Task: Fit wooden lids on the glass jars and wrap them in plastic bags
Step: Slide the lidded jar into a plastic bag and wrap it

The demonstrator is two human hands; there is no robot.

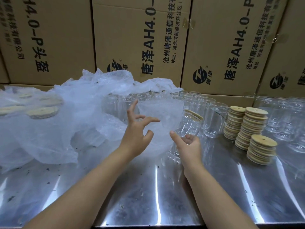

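My right hand cups the bottom of a glass jar that leans away from me, a wooden lid on its mouth. A clear plastic bag hangs in front of the jar, between my hands. My left hand is raised with fingers spread, its fingertips at the bag's left side; whether they pinch it I cannot tell. Rows of empty glass jars stand behind. Three stacks of wooden lids rise at the right.
A heap of plastic bags covers the left of the steel table, with wrapped lidded jars under it. More glass jars stand at far right. Cardboard boxes wall off the back.
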